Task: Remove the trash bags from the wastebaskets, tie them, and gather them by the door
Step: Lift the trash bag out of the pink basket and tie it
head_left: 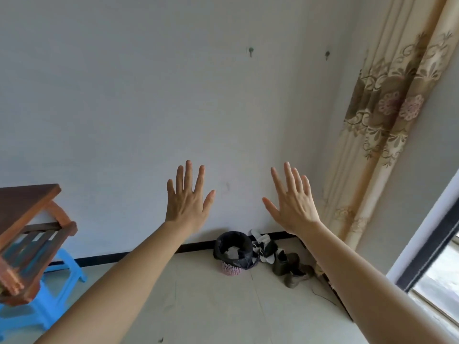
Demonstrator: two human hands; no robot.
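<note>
Both arms were stretched forward and raised in front of a bare pale wall [124, 95]. The left hand [188, 199] was held flat with its back to the camera, its fingers [188, 175] straight and spread, holding nothing. The right hand [293, 202] was the same, its fingers [289, 177] straight, fanned apart and empty. The two hands were apart and touched neither each other nor the wall, as far as could be told.

A pink wastebasket [231, 269] stood on the floor [223, 306] at its far edge, against the wall and near the far right corner. A black trash bag [233, 244] sat inside it, the bag's mouth open and folded down over the rim, with pale crumpled waste visible inside. The bag was well away from both hands.

Just right of the wastebasket lay a pair of black-and-white shoes [264, 247], and nearer the corner a pair of brown boots [290, 269]. A patterned cream curtain [387, 115] hung in the right corner beside a window [437, 269]. Two small hooks [250, 51] were fixed high on the wall. At the left edge of the floor stood a wooden table [27, 202] with a blue plastic stool [29, 311] under it.
</note>
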